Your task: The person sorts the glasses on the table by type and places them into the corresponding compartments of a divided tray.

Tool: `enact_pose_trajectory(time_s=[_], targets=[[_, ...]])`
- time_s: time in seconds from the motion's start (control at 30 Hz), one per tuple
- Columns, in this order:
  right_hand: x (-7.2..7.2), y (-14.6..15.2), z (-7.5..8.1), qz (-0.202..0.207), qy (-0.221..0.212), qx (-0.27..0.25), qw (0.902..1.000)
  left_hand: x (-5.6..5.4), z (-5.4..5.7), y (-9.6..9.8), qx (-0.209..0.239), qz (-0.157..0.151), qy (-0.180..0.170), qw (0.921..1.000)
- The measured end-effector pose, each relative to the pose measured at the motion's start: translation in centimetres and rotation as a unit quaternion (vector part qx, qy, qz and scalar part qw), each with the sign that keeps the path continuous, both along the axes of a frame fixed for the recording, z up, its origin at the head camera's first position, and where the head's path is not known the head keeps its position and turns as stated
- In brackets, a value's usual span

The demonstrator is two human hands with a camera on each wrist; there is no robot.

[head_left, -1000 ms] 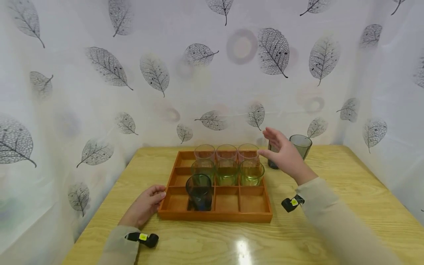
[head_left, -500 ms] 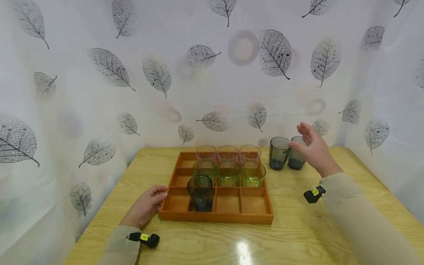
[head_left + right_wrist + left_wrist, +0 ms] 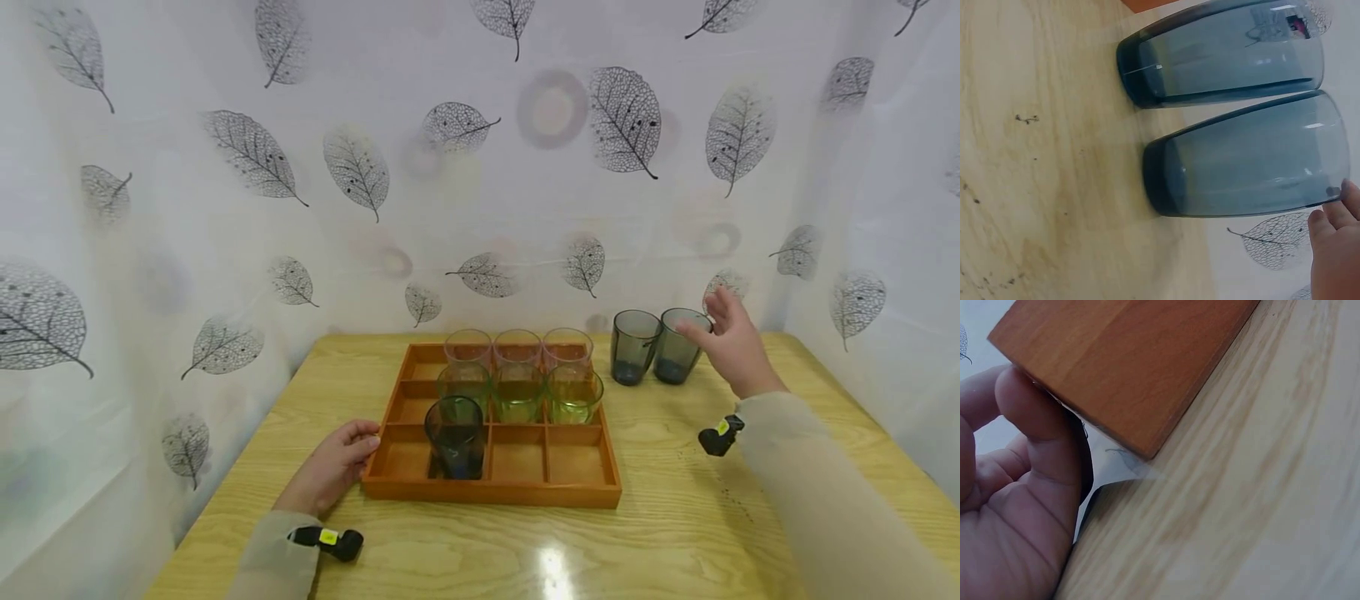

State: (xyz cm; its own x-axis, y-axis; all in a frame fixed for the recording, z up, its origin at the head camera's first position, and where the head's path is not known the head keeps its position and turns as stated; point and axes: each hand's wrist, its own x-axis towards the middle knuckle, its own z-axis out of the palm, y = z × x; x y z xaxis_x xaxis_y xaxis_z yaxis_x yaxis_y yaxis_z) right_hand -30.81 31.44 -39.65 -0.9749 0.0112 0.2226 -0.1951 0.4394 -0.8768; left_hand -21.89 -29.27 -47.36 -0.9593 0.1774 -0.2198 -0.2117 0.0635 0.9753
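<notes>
My left hand (image 3: 333, 462) holds the left edge of a compartmented wooden tray (image 3: 491, 492). In the left wrist view, its bent thumb (image 3: 1029, 406) meets the tray's corner (image 3: 1141, 381). Over on the right, my right hand (image 3: 738, 346) reaches to the right one of two grey glass tumblers (image 3: 678, 354), fingers spread, thumb overlapping its rim. The right wrist view has the fingertips (image 3: 1329, 219) right at that tumbler's rim (image 3: 1260, 162). The other grey tumbler (image 3: 633, 350) stands close beside it. Both are upright on the table.
One dark tumbler (image 3: 455, 437) sits in the tray's front row. Three green glasses (image 3: 517, 396) fill part of the middle row, and three pinkish glasses (image 3: 567, 346) stand behind them. A leaf-print curtain (image 3: 465, 192) hangs behind the wooden table (image 3: 450, 550).
My right hand has moved right, from beside the tray's back right corner past the left grey tumbler to the right one. The left hand stays at the tray's edge.
</notes>
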Motion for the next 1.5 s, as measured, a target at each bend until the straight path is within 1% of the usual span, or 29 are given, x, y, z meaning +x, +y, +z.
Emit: enact_pose_trajectory(time_s=[0.23, 0.33, 0.43, 0.63, 0.8, 0.93, 1.07, 1.3, 1.5], targets=[[-0.5, 0.1, -2.4, -0.006, -0.015, -0.020, 0.9997, -0.1, -0.1, 0.0, -0.005, 0.000, 0.001, 1.0000], [-0.6, 0.1, -3.4, -0.013, -0.024, -0.009, 0.9996, -0.1, -0.1, 0.0, -0.009, 0.000, 0.002, 1.0000], [-0.6, 0.0, -3.9, -0.025, -0.034, 0.010, 0.9990, -0.1, -0.1, 0.0, -0.007, 0.000, 0.004, 1.0000], [-0.4, -0.4, -4.2, -0.034, -0.038, 0.011, 0.9986, 0.0, -0.3, -0.1, 0.006, -0.007, 0.013, 0.9999], [-0.3, -0.5, -4.5, -0.041, -0.038, 0.010, 0.9984, 0.0, -0.4, -0.1, 0.007, -0.016, 0.016, 0.9997], [-0.4, -0.6, -4.7, -0.053, -0.038, 0.017, 0.9977, 0.0, -0.3, 0.0, 0.008, -0.017, 0.015, 0.9997], [-0.3, -0.7, -4.6, -0.060, -0.039, 0.024, 0.9972, 0.1, -0.2, 0.0, 0.005, -0.009, 0.011, 0.9999], [0.4, -0.9, -4.5, -0.073, -0.045, 0.025, 0.9960, 0.0, -0.3, -0.1, 0.001, -0.005, 0.010, 0.9999], [1.3, -1.1, -4.4, -0.074, -0.050, -0.003, 0.9960, -0.2, -0.4, -0.2, 0.008, -0.005, 0.008, 0.9999]])
